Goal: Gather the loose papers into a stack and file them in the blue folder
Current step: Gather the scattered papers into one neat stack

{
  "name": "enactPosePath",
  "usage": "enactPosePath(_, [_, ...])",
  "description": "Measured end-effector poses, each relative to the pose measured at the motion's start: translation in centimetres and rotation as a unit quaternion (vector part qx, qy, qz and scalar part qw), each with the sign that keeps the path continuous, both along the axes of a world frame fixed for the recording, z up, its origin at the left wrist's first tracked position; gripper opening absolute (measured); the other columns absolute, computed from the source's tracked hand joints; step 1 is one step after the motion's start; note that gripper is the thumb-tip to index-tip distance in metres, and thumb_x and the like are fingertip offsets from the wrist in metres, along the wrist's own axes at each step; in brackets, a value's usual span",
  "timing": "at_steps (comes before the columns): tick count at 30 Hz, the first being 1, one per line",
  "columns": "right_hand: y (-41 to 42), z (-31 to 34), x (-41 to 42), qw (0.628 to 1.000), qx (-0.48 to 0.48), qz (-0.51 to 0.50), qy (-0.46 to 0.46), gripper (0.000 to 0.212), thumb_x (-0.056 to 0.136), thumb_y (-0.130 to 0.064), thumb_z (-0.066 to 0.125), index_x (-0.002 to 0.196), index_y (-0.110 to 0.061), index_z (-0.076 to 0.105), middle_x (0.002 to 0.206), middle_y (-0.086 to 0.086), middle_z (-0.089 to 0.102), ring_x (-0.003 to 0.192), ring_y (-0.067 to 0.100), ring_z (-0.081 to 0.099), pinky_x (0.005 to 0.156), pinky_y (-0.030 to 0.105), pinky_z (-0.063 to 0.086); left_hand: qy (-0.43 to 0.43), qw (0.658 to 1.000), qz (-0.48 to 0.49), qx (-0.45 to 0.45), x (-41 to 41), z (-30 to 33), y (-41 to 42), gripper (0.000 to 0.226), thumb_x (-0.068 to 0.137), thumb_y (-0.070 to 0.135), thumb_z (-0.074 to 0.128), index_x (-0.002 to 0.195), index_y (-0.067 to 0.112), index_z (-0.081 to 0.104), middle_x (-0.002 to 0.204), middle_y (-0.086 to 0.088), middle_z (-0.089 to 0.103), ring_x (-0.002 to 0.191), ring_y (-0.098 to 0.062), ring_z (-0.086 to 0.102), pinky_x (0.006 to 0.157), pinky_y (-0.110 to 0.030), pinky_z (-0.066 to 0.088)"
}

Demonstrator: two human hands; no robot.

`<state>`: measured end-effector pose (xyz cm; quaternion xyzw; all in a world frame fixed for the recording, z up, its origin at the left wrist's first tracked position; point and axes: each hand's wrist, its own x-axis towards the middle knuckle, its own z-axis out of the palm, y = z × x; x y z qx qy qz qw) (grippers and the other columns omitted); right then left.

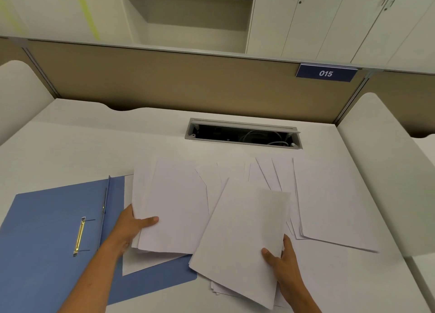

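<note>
On the white worktop [70,143], loose white papers [266,171] fanned out in overlapping sheets from centre to right, a thicker batch [329,204] at the right end. Nearer the left, a gathered stack [171,204] gripped at its lower left edge by the left hand [131,228] — thumb on top of the sheets, fingers [127,244] curled underneath. In the middle, a further sheaf [237,237] tilted across the spread, pinched at its lower right edge by the right hand [280,263], thumb over the paper and fingers behind it. At the left, lying open and flat, the blue folder [47,218] with a brass fastener [78,236] on its left leaf; right leaf mostly covered by the left-hand stack and by one white sheet [143,263] under it. Beyond the papers, an open cable slot [242,133] sunk in the worktop — wires inside. Behind that, a tan partition [164,82] with a blue tag [326,73] marked 015, and pale cabinets [329,18] above.
</note>
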<state>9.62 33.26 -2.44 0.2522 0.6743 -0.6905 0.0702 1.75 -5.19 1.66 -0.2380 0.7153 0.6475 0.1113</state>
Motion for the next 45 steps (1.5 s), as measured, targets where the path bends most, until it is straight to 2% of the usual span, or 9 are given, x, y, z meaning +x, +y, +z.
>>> enactPosePath(9, [-0.9, 0.3, 0.1, 0.998, -0.047, 0.035, 0.003, 0.053, 0.087, -0.002, 0.064, 0.131, -0.023, 0.042, 0.121, 0.004, 0.062, 0.104, 0.027, 0.065, 0.08, 0.04, 0.059, 0.164, 0.986, -0.025, 0.02, 0.1, 11.6, -2.7, 0.091, 0.031, 0.05, 0.093, 0.113, 0.028, 0.061, 0.107, 0.004, 0.073, 0.092, -0.015, 0.072, 0.067, -0.029, 0.06])
enactPosePath(15, [-2.9, 0.7, -0.5, 0.995, -0.072, 0.066, -0.01, 0.052, 0.087, -0.006, 0.066, 0.129, -0.028, 0.044, 0.124, 0.005, 0.061, 0.107, 0.03, 0.064, 0.087, 0.048, 0.056, 0.24, 0.962, -0.032, 0.128, 0.2, 14.6, 1.5, 0.048, 0.073, 0.004, 0.067, 0.117, 0.021, 0.059, 0.103, 0.0, 0.073, 0.093, -0.02, 0.07, 0.069, -0.032, 0.06])
enactPosePath(18, [-3.8, 1.3, -0.9, 0.993, -0.082, 0.082, -0.001, 0.056, 0.084, -0.014, 0.071, 0.13, -0.03, 0.043, 0.124, 0.006, 0.061, 0.107, 0.032, 0.063, 0.089, 0.054, 0.054, 0.209, 0.963, -0.046, 0.162, 0.6, 13.1, 4.0, 0.05, 0.069, 0.005, 0.069, 0.116, 0.02, 0.059, 0.1, -0.002, 0.074, 0.089, -0.02, 0.072, 0.068, -0.032, 0.06])
enactPosePath(22, [-4.0, 3.1, -1.5, 0.991, -0.083, 0.084, 0.055, 0.06, 0.078, -0.026, 0.078, 0.13, -0.023, 0.049, 0.122, 0.007, 0.064, 0.105, 0.028, 0.067, 0.086, 0.052, 0.056, 0.112, 0.98, -0.096, 0.136, 1.0, 9.3, 5.9, 0.088, 0.044, 0.032, 0.095, 0.122, 0.019, 0.056, 0.113, -0.01, 0.071, 0.098, -0.028, 0.07, 0.072, -0.037, 0.059])
enactPosePath(25, [-3.4, 4.3, -2.0, 0.99, -0.091, 0.079, 0.07, 0.088, 0.05, -0.049, 0.089, 0.124, -0.02, 0.053, 0.111, 0.008, 0.07, 0.097, 0.031, 0.07, 0.079, 0.051, 0.058, 0.069, 0.984, -0.135, 0.089, 1.6, 6.9, 6.5, 0.082, 0.054, 0.027, 0.092, 0.126, 0.024, 0.052, 0.118, -0.003, 0.069, 0.103, -0.021, 0.068, 0.081, -0.037, 0.058])
enactPosePath(30, [-2.7, 4.6, -2.2, 0.991, -0.079, 0.081, 0.073, 0.05, 0.082, -0.006, 0.072, 0.124, -0.024, 0.051, 0.113, 0.009, 0.07, 0.095, 0.031, 0.071, 0.08, 0.053, 0.058, 0.011, 0.985, -0.172, 0.014, 1.9, 5.4, 6.0, 0.084, 0.057, 0.036, 0.088, 0.128, 0.027, 0.045, 0.12, 0.002, 0.063, 0.106, -0.019, 0.064, 0.084, -0.036, 0.057])
enactPosePath(37, [-2.4, 5.0, -1.4, 0.987, -0.116, 0.104, 0.043, 0.047, 0.089, 0.005, 0.059, 0.124, -0.025, 0.052, 0.113, 0.011, 0.07, 0.097, 0.035, 0.07, 0.077, 0.049, 0.059, 0.006, 0.992, -0.101, 0.082, 0.9, 5.1, 3.9, 0.089, 0.044, 0.075, 0.076, 0.117, 0.025, 0.062, 0.108, -0.005, 0.073, 0.092, -0.022, 0.069, 0.074, -0.034, 0.056])
enactPosePath(41, [-3.1, 5.2, -1.4, 0.983, -0.115, 0.14, 0.026, 0.05, 0.09, 0.004, 0.059, 0.128, -0.027, 0.05, 0.117, 0.01, 0.069, 0.101, 0.034, 0.069, 0.082, 0.054, 0.057, -0.028, 0.981, -0.071, 0.179, 0.8, 4.1, 5.1, 0.06, 0.076, 0.06, 0.061, 0.125, 0.025, 0.059, 0.119, -0.002, 0.069, 0.11, -0.022, 0.064, 0.101, -0.04, 0.046])
enactPosePath(45, [-4.2, 5.7, -1.4, 0.983, -0.089, 0.159, 0.024, 0.035, 0.096, -0.008, 0.053, 0.128, -0.021, 0.05, 0.117, 0.011, 0.069, 0.099, 0.027, 0.07, 0.078, 0.043, 0.059, 0.017, 0.987, -0.125, 0.098, 1.4, 4.3, 8.0, 0.049, 0.08, 0.033, 0.073, 0.125, 0.029, 0.054, 0.117, 0.004, 0.069, 0.105, -0.014, 0.066, 0.084, -0.028, 0.055])
